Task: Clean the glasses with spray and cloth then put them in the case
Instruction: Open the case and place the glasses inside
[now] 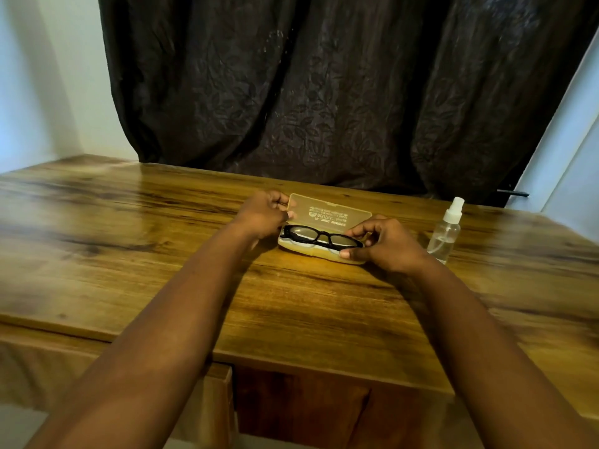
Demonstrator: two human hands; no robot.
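Two bare forearms reaching up from the bottom edge of the frame toward its centre. One wooden desk point(162, 270), filling the lower half. One right hand point(385, 246) right of centre, its grip curled round the right end of the one case point(327, 218): thumb on the near rim, fingers bent over the far side near the frame's end. One pair of black-framed glasses point(321, 237) lying folded inside the case's bottom tray, lenses up, long axis running left to right and dipping a little toward the lower right, in line with the case. One left hand point(264, 215) left of centre, its grip pinching the left end of the raised lid, fingers curled. Lid translucent yellowish, standing open on the far side, printed text showing through reversed. One clear spray bottle point(445, 233) with a white cap, upright near the right hand, apart from the case. No cloth clearly told apart. One dark patterned curtain point(324, 92) across the upper frame, pale walls at either side.
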